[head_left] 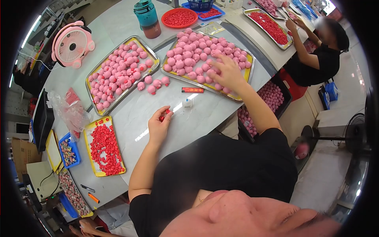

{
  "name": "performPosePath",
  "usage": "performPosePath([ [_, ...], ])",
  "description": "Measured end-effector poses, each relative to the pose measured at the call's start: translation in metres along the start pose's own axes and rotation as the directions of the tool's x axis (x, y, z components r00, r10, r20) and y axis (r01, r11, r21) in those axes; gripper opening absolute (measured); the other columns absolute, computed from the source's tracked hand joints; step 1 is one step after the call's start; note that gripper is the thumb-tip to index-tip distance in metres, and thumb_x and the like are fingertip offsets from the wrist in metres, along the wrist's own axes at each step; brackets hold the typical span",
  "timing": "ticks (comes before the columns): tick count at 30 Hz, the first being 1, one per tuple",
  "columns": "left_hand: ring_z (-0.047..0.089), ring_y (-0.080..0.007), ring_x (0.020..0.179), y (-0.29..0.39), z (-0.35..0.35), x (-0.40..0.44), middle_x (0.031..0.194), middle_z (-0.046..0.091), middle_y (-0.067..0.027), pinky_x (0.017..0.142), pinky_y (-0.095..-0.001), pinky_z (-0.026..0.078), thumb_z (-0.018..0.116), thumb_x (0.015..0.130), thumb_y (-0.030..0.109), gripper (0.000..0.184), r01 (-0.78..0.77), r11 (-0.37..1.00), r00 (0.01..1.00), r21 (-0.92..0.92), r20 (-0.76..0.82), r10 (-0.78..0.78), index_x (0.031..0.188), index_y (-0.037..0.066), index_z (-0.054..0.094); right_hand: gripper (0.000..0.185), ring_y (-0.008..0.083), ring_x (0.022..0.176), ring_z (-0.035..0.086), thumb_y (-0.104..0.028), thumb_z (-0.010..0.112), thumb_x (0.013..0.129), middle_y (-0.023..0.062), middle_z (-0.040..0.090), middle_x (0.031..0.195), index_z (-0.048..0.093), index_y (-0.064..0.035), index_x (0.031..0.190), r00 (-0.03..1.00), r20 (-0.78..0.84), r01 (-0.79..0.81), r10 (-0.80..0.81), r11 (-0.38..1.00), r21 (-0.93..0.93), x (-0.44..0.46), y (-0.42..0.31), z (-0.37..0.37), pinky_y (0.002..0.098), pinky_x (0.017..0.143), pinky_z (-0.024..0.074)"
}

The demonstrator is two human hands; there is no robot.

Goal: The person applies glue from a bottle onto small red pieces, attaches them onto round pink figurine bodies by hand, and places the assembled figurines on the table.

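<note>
Small red pieces [162,118] are held between the fingers and thumb of my left hand [158,125], which is closed near the middle of the table. Over the right tray [246,87] of pink balls [192,47], my right hand [227,73] reaches down with its fingers spread among the balls; none is clearly gripped. A second tray [157,65] on the left bears pink balls with red parts. Several loose pink balls [151,89] lie between the trays and my left hand. A small white bottle [187,103] stands beside a red box [192,90].
A yellow tray [122,170] of red pieces lies left, near a blue basket [78,160] and plastic bag [67,110]. Behind are a pink fan [72,45], a bottle [148,19] and a red plate [194,24]. A co-worker [321,51] sits at the right; a black crate [286,93] stands below.
</note>
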State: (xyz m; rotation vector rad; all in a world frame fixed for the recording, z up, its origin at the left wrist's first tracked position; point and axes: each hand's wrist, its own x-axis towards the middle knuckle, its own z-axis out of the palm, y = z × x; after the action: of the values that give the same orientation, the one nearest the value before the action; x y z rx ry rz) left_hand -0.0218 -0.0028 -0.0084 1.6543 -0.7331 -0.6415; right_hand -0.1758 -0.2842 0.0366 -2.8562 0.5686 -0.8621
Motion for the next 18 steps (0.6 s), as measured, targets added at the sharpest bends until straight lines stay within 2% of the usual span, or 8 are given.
performPosePath([
  [3, 0.048, -0.0029, 0.064, -0.001, 0.001, 0.001, 0.087, 0.063, -0.0014, 0.054, -0.0174, 0.038, 0.062, 0.087, 0.006, 0.025, -0.007, 1.0, 1.0, -0.002, -0.003, 0.007, 0.111, 0.0, 0.061, 0.032, 0.0274, 0.107, 0.053, -0.033, 0.06, 0.083, 0.0069, 0.058, 0.116, 0.064, -0.0111, 0.106, 0.998, -0.055, -0.035, 0.041, 0.994, 0.108, 0.037, 0.008, 0.009, 0.0422, 0.088, 0.041],
  [5, 0.052, -0.0046, 0.069, 0.002, 0.0, 0.001, 0.087, 0.063, -0.0018, 0.061, -0.0188, 0.042, 0.063, 0.086, 0.007, 0.025, 0.018, 1.0, 1.0, -0.014, -0.004, -0.018, 0.11, 0.0, 0.062, 0.034, 0.027, 0.107, 0.054, -0.037, 0.061, 0.082, 0.0093, 0.059, 0.114, 0.064, -0.014, 0.107, 0.998, 0.04, -0.062, 0.051, 0.921, 0.384, 0.077, 0.015, 0.026, 0.0468, 0.09, 0.0401],
  [6, 0.055, -0.0063, 0.075, 0.003, -0.001, 0.0, 0.088, 0.063, -0.0022, 0.068, -0.0201, 0.045, 0.065, 0.085, 0.007, 0.024, 0.048, 0.999, 0.999, -0.025, 0.001, -0.048, 0.108, 0.001, 0.063, 0.035, 0.0283, 0.106, 0.055, -0.038, 0.06, 0.082, 0.0094, 0.059, 0.115, 0.064, -0.0146, 0.108, 1.0, 0.007, -0.017, 0.015, 0.924, 0.381, 0.097, 0.016, 0.037, 0.0472, 0.09, 0.0411],
  [8, 0.054, -0.0062, 0.075, 0.002, -0.002, 0.0, 0.088, 0.063, -0.002, 0.068, -0.02, 0.045, 0.065, 0.085, 0.007, 0.024, 0.051, 0.998, 0.999, -0.043, -0.001, -0.051, 0.108, 0.0, 0.063, 0.036, 0.0296, 0.106, 0.056, -0.038, 0.059, 0.083, 0.0094, 0.059, 0.116, 0.063, -0.0153, 0.11, 0.999, -0.031, 0.039, -0.03, 0.926, 0.375, 0.137, 0.021, 0.067, 0.0476, 0.089, 0.0421],
  [11, 0.054, -0.006, 0.074, 0.0, -0.003, 0.0, 0.087, 0.063, -0.0017, 0.068, -0.02, 0.045, 0.065, 0.085, 0.007, 0.024, 0.047, 0.998, 0.999, -0.038, -0.002, -0.047, 0.108, 0.0, 0.063, 0.038, 0.0318, 0.108, 0.055, -0.042, 0.054, 0.084, 0.0083, 0.058, 0.119, 0.062, -0.0179, 0.113, 0.999, 0.042, -0.01, 0.002, 0.981, 0.194, 0.171, 0.025, 0.103, 0.0493, 0.092, 0.0409],
  [13, 0.054, -0.006, 0.074, -0.001, -0.004, 0.002, 0.087, 0.062, -0.0015, 0.068, -0.02, 0.045, 0.065, 0.084, 0.007, 0.025, 0.041, 0.999, 0.999, -0.016, -0.005, -0.041, 0.108, 0.0, 0.063, 0.042, 0.0347, 0.108, 0.054, -0.047, 0.049, 0.085, 0.0085, 0.057, 0.121, 0.062, -0.02, 0.114, 0.985, 0.172, 0.025, 0.002, 0.987, -0.159, 0.178, 0.022, 0.11, 0.0514, 0.094, 0.0401],
  [17, 0.054, -0.0066, 0.073, -0.003, -0.004, 0.001, 0.087, 0.062, -0.002, 0.069, -0.0203, 0.045, 0.064, 0.085, 0.007, 0.025, 0.031, 0.999, 0.999, -0.029, 0.012, -0.031, 0.109, 0.0, 0.063, 0.045, 0.0368, 0.107, 0.054, -0.051, 0.045, 0.085, 0.0104, 0.056, 0.121, 0.062, -0.0207, 0.114, 0.916, 0.388, 0.13, -0.101, 0.99, -0.05, 0.188, 0.074, 0.16, 0.0508, 0.096, 0.0397],
  [18, 0.055, -0.007, 0.073, -0.004, -0.004, 0.001, 0.087, 0.063, -0.0025, 0.069, -0.0205, 0.046, 0.064, 0.085, 0.007, 0.025, 0.029, 0.999, 0.999, -0.015, 0.018, -0.029, 0.109, 0.0, 0.063, 0.044, 0.0369, 0.107, 0.054, -0.049, 0.046, 0.085, 0.0108, 0.056, 0.121, 0.063, -0.0196, 0.113, 0.933, 0.357, 0.043, -0.042, 0.999, 0.004, 0.18, 0.065, 0.144, 0.0495, 0.095, 0.0406],
])
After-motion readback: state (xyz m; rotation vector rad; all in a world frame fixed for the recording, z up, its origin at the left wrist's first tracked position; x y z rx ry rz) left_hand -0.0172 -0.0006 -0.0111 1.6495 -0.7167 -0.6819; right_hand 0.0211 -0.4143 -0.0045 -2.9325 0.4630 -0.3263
